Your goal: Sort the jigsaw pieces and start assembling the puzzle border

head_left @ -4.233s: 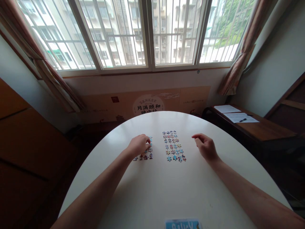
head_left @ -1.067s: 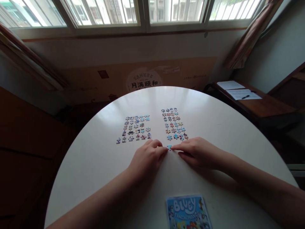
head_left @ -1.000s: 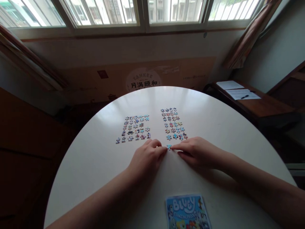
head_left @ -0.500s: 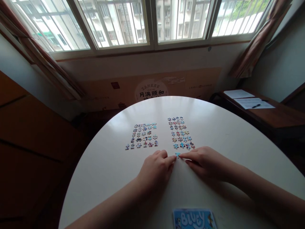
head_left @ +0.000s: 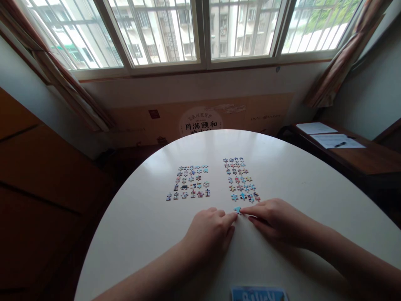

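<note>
A light blue jigsaw puzzle piece [head_left: 237, 210] lies on the white round table [head_left: 140, 238], in front of the right-hand group of pieces. From the left, the index fingertip of my left hand [head_left: 211, 230] touches its near edge; the thumb is apart and the other fingers are partly curled. My right hand [head_left: 275, 217] reaches in from the opposite side, its stretched index finger on the piece and its thumb held apart below. Neither hand wraps around the piece. Loose puzzle pieces lie in rows, in a left group [head_left: 184, 195] and a right group [head_left: 243, 195].
At the near table edge lies a blue box or card [head_left: 258, 294], cut off by the frame. A brown side table [head_left: 376, 156] on the right holds papers [head_left: 332, 141] and a pen [head_left: 340, 144]. Beyond the round table stand a printed cardboard panel [head_left: 232, 113] and a barred window.
The view has shifted slightly, so the table and pieces appear lower and a bit further right. The blue piece has turned a little between my index fingertips, which still touch it.
</note>
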A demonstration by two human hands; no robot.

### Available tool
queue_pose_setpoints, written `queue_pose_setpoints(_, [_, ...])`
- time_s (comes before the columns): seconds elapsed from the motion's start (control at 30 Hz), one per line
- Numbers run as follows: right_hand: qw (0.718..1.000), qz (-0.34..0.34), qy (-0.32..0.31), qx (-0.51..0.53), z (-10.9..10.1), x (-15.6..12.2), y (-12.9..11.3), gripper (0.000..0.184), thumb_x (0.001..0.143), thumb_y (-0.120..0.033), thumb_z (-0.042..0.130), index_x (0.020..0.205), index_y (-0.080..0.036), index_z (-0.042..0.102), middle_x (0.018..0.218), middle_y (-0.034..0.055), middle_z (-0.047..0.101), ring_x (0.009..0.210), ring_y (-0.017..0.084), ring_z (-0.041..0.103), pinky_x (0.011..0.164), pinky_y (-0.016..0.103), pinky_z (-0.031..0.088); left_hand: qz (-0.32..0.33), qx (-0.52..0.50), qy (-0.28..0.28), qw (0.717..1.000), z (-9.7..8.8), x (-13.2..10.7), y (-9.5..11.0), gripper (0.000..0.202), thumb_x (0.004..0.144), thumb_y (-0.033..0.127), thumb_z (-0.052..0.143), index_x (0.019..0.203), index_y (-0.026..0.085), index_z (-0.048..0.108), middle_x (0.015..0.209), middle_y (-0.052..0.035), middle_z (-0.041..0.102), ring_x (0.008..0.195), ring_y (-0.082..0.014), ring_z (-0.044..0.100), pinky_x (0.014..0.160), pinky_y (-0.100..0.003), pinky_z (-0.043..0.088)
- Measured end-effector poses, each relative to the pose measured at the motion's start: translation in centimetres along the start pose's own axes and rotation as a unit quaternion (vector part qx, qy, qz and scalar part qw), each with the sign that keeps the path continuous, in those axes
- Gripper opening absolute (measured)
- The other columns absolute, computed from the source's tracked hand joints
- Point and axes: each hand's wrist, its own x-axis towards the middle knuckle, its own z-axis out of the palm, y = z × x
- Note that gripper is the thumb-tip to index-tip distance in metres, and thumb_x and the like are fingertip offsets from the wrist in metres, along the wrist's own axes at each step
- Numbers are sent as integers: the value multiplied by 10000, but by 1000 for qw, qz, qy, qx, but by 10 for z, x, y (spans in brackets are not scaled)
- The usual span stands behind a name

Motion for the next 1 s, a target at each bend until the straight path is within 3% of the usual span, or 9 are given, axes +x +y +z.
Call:
queue_pose_setpoints(0.47, [1000, -2, 12, -3, -2, 1, -1, 254, 939, -228, 562, 1098, -248, 758, 921, 42, 789, 763, 175, 714, 702, 272, 503, -22, 1, -19, 1000, -2, 1, 0, 396, 941, 284, 519, 1310, 186, 624, 1023, -101, 743, 941, -305, 694, 838, -471, 569])
queue_pose_setpoints(0.7, [1000, -11, 11, -26, -5, 2, -2, 270, 933, -207, 561, 1122, -237, 752, 887, 42, 785, 747, 165, 708, 690, 258, 495, -10, 17, 1, 1000, -2, 1, 1, 374, 937, 277, 528, 1279, 187, 650, 955, -87, 749, 886, -276, 698, 810, -426, 573])
queue_pose_setpoints(0.83, [997, -38, 47, -58, -7, 0, -6, 306, 936, -164, 535, 1179, -206, 716, 861, 54, 772, 704, 163, 690, 654, 270, 483, -8, 17, 10, 1000, -3, 0, 1, 359, 929, 260, 530, 1259, 186, 654, 959, -79, 752, 882, -271, 699, 806, -424, 574])
queue_pose_setpoints(1.0, [976, -130, 168, -49, -22, -7, -35, 388, 966, -108, 474, 1327, -187, 592, 746, 10, 699, 586, 124, 581, 567, 260, 435, -3, 9, 20, 1000, -3, -1, 2, 297, 930, 253, 529, 1174, 187, 685, 934, -71, 750, 856, -261, 698, 785, -408, 570])
